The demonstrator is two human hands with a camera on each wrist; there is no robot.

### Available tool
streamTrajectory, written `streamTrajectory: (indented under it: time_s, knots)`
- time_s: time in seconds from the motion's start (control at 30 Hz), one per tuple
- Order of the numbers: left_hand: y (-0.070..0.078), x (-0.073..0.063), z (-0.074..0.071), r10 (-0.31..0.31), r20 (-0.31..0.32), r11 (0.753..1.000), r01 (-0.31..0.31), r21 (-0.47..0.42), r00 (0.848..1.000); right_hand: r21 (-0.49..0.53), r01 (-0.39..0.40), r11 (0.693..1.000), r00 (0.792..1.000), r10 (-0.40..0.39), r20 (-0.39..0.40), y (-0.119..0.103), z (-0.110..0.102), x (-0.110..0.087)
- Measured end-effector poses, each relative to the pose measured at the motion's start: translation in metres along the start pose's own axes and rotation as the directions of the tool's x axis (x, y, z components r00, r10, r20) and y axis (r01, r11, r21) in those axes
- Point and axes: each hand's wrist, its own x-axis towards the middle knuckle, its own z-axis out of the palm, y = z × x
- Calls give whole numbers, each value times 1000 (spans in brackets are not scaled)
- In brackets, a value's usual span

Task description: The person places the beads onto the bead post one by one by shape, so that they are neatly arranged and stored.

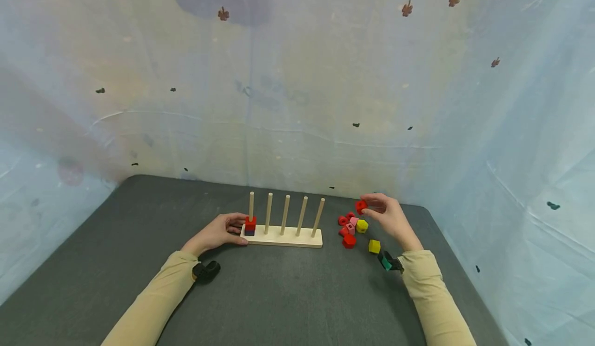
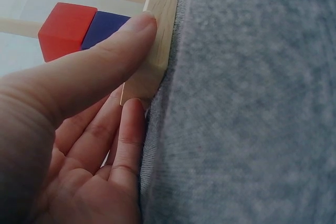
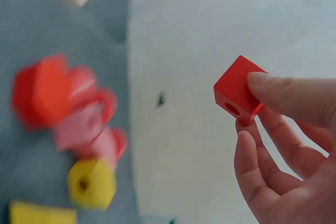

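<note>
A pale wooden peg stand (image 1: 283,237) with several upright pegs lies across the table. My left hand (image 1: 224,231) grips its left end, the thumb along the front edge and the fingers behind, as the left wrist view shows. On the leftmost peg a red block (image 2: 65,32) sits on top of a dark blue block (image 2: 105,29). To the right, my right hand (image 1: 388,216) pinches a red cube (image 3: 239,87) between thumb and fingers, raised above the table. A hole shows in one face of this cube.
Beside the right hand lies a loose cluster of beads: a red bead (image 1: 349,241), a pink bead (image 1: 350,227) and a yellow bead (image 1: 362,226) among them. Nearer me is a yellow block (image 1: 374,246). A pale patterned sheet (image 1: 288,103) hangs behind the grey table (image 1: 279,294).
</note>
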Motion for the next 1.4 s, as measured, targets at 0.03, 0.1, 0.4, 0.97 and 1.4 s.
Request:
streamTrajectory:
  time_s: [0.03,0.1,0.4,0.97,1.4]
  knots:
    - [0,0,0,-1,0,1000,1,3,1000,25,7,1000,1000,-7,-6,-5,0,2]
    - [0,0,0,-8,-7,1000,8,3,1000,74,29,997,999,-28,-18,-16,0,6]
    - [0,-2,-1,18,4,1000,-18,3,1000,208,162,965,985,-147,-85,-68,17,25]
    - [-2,-3,1,48,12,999,-48,-10,999,400,323,857,942,-332,-49,-180,88,35]
    - [-2,-3,-1,42,9,999,-42,-14,999,359,366,858,930,-355,-99,-172,164,51]
